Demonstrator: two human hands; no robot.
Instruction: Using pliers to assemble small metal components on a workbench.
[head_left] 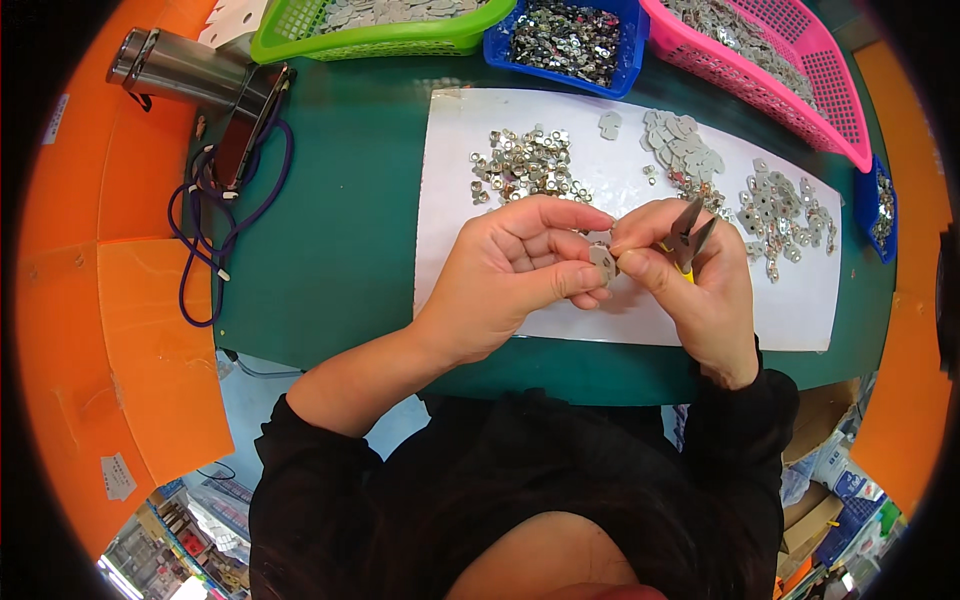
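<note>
Over the front part of a white sheet point(570, 325), my two hands meet. My left hand point(520, 265) pinches a small flat grey piece point(602, 260) between thumb and fingers. The thumb and forefinger of my right hand point(700, 280) close at the right edge of that piece; whether they hold a tiny part there is hidden. Tucked in the same hand is a pair of yellow-handled pliers point(688, 240), their dark jaws apart and pointing away from me. Beyond my hands lie a heap of shiny metal clips point(530, 160) and a stack of flat grey pieces point(680, 142).
Grey pieces with metal parts point(785, 215) lie at the sheet's right. Along the back stand a green basket point(380, 45), a blue tray point(625, 75) and a pink basket point(810, 115). A small blue tray point(877, 235) sits far right. A steel flask point(190, 68) and purple cord point(275, 185) lie left.
</note>
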